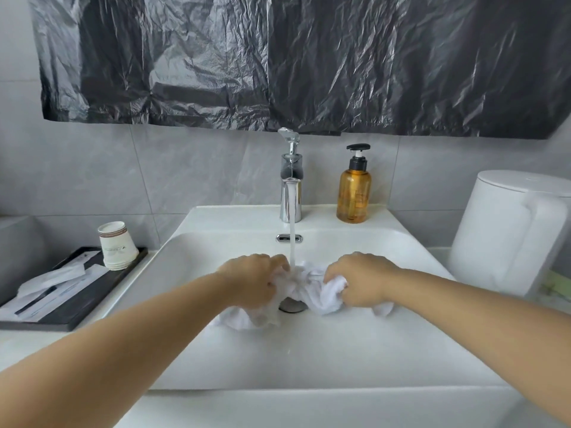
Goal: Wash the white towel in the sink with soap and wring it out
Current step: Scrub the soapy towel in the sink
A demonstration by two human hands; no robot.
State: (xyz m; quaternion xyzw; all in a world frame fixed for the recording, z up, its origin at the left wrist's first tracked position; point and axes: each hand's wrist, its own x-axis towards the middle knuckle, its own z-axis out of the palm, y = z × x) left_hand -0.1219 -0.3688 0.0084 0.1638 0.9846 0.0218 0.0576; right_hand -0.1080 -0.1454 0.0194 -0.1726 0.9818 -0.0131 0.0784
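Head view looks down into a white sink [309,350]. The white towel [304,281] is bunched up in the middle of the bowl, right over the round metal drain [292,305]. Water [292,223] runs down from the shiny tap [290,186] and lands on the towel between the two hands.

The left hand [253,281] has its fingers curled round the left part of the towel. The right hand [363,279] has its fingers curled round the right part. The hands are near each other but do not touch. A bit of towel hangs below each hand and lies on the bottom of the sink.

Both arms reach in over the front edge of the sink. The bowl is wide, with bare white floor in front of the hands and out to both sides.

An amber soap bottle [354,188] with a black pump stands on the back rim, just right of the tap. On the tabletop to the left, a black tray [102,291] holds upside-down paper cups [116,250] and some wrapped packets [52,288], close to the sink's left edge. A white kettle [506,233] stands close to the right edge. Crinkly black plastic [293,63] hangs on the wall above the tap.
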